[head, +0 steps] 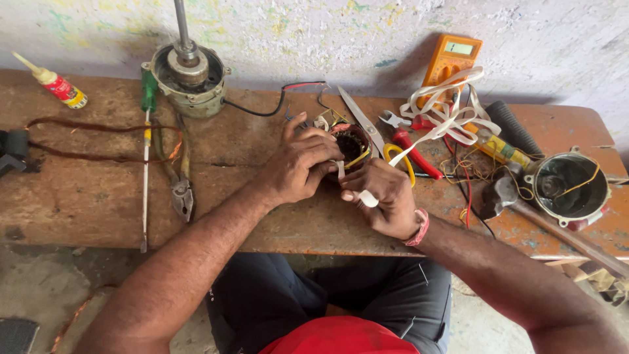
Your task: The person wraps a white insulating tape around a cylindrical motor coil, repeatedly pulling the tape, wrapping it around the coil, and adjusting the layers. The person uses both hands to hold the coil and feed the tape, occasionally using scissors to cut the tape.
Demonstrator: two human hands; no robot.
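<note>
We steady the wound stator (352,145) at the middle of the bench (85,196) with our left hand (298,164) clasped around it while our right hand (386,196) pinches white tape (364,196), seemingly mid-binding; next comes a taut pull.

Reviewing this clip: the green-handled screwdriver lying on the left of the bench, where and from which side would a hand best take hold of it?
Probably by the green handle of the screwdriver, coming from above. It lies flat, handle toward the wall and thin shaft pointing at the bench's near edge. The handle is the thickest part. The motor housing crowds its right side and pliers lie beside the shaft, so a top approach looks freest.
</note>
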